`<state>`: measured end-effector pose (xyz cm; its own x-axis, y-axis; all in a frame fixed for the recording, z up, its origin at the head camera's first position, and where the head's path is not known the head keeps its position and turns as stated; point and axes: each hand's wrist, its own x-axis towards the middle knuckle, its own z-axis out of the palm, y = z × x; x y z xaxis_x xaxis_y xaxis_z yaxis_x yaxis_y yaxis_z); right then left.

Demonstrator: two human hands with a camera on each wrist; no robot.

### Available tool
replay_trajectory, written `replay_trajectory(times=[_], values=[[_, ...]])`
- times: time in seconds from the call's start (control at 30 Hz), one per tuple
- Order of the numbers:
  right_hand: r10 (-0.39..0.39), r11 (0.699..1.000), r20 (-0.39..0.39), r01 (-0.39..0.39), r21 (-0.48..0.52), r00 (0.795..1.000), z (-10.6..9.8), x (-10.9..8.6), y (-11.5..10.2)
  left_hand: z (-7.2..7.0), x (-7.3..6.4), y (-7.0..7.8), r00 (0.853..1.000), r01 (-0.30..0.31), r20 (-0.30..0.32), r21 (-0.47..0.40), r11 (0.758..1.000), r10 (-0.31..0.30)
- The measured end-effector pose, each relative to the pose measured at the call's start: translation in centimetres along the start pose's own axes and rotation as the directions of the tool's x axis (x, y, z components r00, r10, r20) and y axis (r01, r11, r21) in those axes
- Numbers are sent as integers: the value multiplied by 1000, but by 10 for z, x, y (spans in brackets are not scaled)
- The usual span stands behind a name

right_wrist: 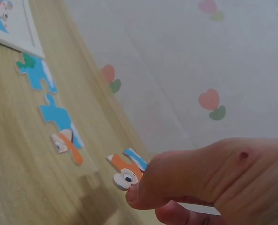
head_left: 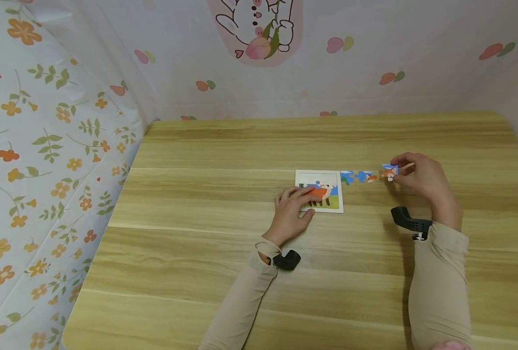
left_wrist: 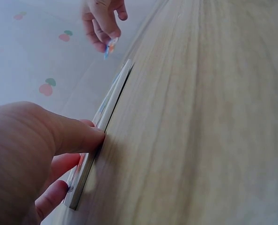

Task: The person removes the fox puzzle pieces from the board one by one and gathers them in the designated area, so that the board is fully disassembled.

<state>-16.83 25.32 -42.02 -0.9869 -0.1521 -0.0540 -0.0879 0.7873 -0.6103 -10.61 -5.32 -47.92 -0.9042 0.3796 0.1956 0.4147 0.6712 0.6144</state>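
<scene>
A white-framed picture puzzle (head_left: 340, 197) with an orange-and-white animal over blue and green lies flat on the table. My left hand (head_left: 288, 214) rests across its left half, fingers over the picture. In the left wrist view the thumb (left_wrist: 90, 138) touches the frame's near edge. To the right, my right hand (head_left: 427, 180) pinches a puzzle piece (right_wrist: 129, 172) between thumb and fingers, above the table. That piece shows an orange-and-white animal face with an eye and some blue. Two loose puzzle pieces, one blue and green (right_wrist: 35, 74), one blue and orange (right_wrist: 58, 117), lie between frame and hand.
The wooden table (head_left: 189, 194) reaches back to a pale curtain (head_left: 259, 92) with a printed cartoon and fruit shapes. A flowered cloth (head_left: 58, 194) hangs along the left side. Black wrist mounts (head_left: 287, 261) sit at both cuffs.
</scene>
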Motion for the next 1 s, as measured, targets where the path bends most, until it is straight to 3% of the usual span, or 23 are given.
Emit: replay_trajectory(times=[1.0], values=[[13,999,108,-17,34,994,14,5,14,0,0,0,1000,12,1,-8,1000,-12]])
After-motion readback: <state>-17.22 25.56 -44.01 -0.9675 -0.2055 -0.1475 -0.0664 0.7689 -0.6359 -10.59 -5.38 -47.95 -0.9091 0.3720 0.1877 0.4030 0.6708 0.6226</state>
